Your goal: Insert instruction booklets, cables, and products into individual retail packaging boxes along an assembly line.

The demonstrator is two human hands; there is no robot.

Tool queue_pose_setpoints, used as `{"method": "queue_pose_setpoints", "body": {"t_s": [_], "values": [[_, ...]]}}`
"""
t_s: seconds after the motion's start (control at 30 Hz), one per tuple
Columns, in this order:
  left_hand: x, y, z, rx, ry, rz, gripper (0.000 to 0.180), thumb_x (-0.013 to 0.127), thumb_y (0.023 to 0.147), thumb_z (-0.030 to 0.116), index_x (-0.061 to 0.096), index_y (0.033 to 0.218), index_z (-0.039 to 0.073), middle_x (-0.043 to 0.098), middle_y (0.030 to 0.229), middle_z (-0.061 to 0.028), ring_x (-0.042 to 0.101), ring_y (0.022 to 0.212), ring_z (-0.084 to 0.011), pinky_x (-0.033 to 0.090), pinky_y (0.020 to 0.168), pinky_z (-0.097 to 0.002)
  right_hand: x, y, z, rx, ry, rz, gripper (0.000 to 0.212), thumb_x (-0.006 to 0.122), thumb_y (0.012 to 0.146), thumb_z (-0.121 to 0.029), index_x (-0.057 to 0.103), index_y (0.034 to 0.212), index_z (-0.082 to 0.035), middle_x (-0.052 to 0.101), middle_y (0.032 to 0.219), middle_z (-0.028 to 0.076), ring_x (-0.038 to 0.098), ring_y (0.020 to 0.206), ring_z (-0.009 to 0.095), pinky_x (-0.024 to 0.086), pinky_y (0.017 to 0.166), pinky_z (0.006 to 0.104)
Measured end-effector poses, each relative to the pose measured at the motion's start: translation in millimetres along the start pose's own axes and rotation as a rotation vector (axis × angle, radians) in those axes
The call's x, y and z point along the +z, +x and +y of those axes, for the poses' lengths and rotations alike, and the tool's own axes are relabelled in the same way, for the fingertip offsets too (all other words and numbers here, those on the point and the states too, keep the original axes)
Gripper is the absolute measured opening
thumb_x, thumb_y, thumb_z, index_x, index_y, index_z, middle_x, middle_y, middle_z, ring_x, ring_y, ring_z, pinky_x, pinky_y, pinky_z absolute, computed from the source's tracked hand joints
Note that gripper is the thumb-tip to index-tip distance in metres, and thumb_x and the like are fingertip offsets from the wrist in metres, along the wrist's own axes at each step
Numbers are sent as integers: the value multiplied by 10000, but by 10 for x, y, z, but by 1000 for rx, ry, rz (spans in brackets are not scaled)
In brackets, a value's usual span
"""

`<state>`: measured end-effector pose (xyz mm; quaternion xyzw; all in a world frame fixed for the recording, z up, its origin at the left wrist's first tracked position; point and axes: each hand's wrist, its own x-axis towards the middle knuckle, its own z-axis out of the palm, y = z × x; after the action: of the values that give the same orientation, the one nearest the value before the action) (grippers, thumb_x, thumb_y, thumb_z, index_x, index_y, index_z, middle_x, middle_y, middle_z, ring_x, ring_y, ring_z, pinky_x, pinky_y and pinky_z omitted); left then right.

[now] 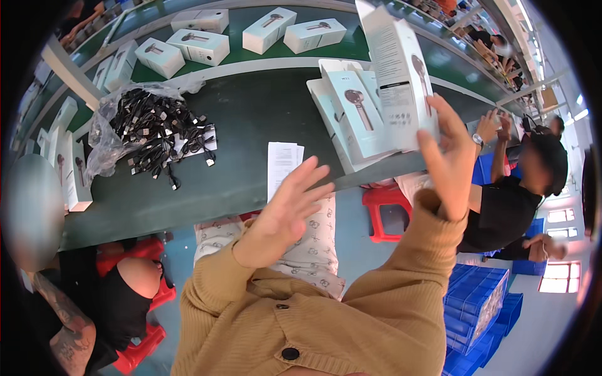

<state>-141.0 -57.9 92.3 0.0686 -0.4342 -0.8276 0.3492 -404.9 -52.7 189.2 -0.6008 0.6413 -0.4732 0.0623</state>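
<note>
By the right grip (451, 156), a white printed carton (401, 81) is grasped at its lower right edge, in the upper right of the frame. The left grip (282, 219) is released, fingers spread, near white papers (280, 166) at centre. Upright cartons (357, 119) are grouped beside the first; black cables (150, 128) are heaped on the surface (241, 113), upper left.

Factory workshop: heaped cables (157, 125) at ten o'clock, product boxes (359, 119) at one, worker (505, 216) at three, crates (467, 313) (blue) at four.
</note>
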Motion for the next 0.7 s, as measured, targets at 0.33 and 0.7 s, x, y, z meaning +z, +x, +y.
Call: {"method": "queue_pose_setpoints", "body": {"t_s": [0.33,0.7], "values": [[-824,-1409,470,264,488,792,677,618,876,200,272,1437,48,413,1395,-162,469,1246,-298,386,1001,-354,331,59,-8,-428,-472,147,347,690,745,-71,664,1091,-55,530,1284,172,490,1204,360,386,994,441],[-1705,-2358,1462,314,1916,1436,582,742,743,166,506,1259,40,529,1194,-163,500,1129,-297,400,953,-417,1399,-403,603,-341,-436,-350,293,547,848,-24,595,1136,4,545,1221,257,557,1069,413,480,889,414]]}}
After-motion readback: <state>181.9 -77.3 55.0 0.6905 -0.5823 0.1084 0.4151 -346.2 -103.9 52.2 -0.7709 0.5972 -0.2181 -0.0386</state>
